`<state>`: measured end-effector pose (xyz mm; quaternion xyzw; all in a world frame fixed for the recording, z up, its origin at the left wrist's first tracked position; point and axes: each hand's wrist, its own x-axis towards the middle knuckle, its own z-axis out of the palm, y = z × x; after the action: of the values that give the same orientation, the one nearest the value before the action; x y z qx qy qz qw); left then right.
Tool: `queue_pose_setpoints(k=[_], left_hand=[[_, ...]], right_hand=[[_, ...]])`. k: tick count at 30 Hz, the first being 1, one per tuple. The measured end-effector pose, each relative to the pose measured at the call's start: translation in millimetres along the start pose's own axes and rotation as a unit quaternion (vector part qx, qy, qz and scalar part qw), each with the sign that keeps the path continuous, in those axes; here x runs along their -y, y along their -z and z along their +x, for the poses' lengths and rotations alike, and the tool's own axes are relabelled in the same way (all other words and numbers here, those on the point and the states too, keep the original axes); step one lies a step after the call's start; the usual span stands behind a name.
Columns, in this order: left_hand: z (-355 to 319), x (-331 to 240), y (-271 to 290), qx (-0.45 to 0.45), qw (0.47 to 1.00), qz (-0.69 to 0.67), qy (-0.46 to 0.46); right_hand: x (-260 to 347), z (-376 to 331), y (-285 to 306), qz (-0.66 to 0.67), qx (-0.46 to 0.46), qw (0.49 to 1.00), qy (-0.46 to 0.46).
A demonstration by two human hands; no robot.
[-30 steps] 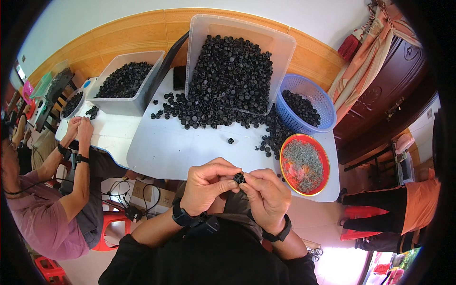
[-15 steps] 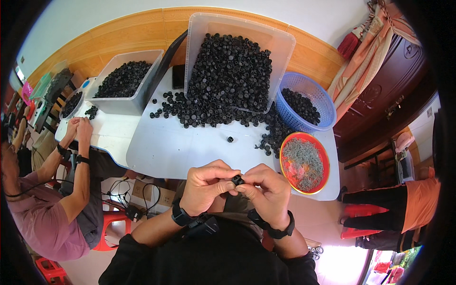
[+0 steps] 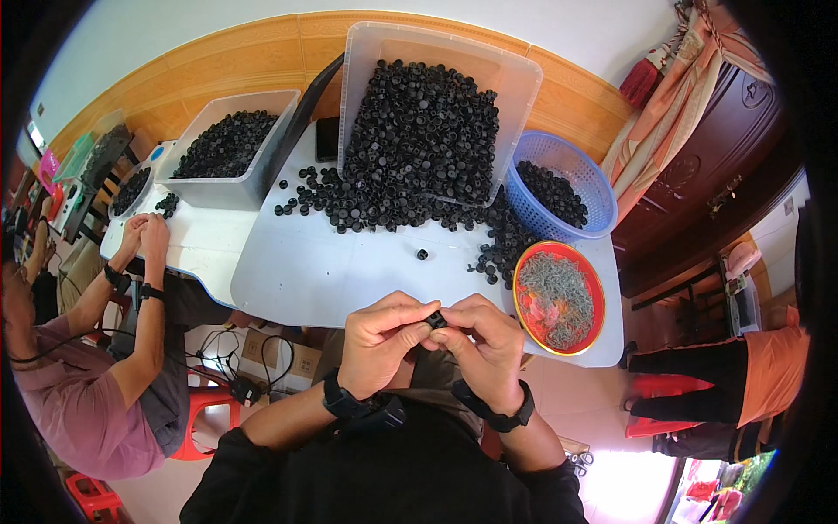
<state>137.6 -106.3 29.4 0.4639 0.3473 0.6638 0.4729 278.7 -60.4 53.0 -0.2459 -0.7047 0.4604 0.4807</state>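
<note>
Between my fingertips, just off the table's front edge, is a small black plastic cap [image 3: 436, 320]. My left hand [image 3: 381, 341] pinches it from one side with thumb and forefinger. From the other side my right hand [image 3: 483, 348] grips it the same way, so both hands are closed on the one piece. The fingers cover most of it. Beyond them a single black cap [image 3: 422, 255] lies alone on the white table [image 3: 305, 266]. A large clear bin [image 3: 515, 74], tipped toward me, spills a heap of similar caps [image 3: 428, 131] onto the tabletop.
On the right stand a blue plastic basket [image 3: 602, 205] of black parts and a red bowl [image 3: 599, 306] of small grey metal pieces. A second bin [image 3: 236, 194] of caps sits at left. Beside me a person [image 3: 96, 384] works at that table; another person [image 3: 772, 367] is at far right.
The right hand has shifted slightly left and its fingers have closed further over the cap, hiding more of it. Both hands still hold the piece in nearly the same place.
</note>
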Motion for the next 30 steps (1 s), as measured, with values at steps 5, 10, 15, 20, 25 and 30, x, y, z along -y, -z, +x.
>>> queue_pose_setpoints(k=[5,10,15,20,25,30], left_hand=[[-2,0,-3,-0.012,1.0,0.012,0.001],[-2,3,-4,-0.024,0.999,0.036,0.001],[-4,7,-5,-0.034,0.998,0.051,0.01],[-4,11,-7,-0.052,0.998,0.035,0.02],[-4,18,-7,-0.063,0.998,0.01,0.024],[-1,20,-8,-0.075,0.997,0.0,0.024]], right_hand=[[-4,2,4,-0.033,0.012,0.999,0.019],[-10,0,0,-0.013,-0.003,1.0,0.012],[-16,-3,0,-0.041,-0.019,0.999,0.018],[-18,-3,-3,-0.072,-0.026,0.997,0.006],[-28,-4,-5,-0.073,-0.038,0.997,-0.008],[-34,-3,-5,-0.067,-0.035,0.996,-0.037]])
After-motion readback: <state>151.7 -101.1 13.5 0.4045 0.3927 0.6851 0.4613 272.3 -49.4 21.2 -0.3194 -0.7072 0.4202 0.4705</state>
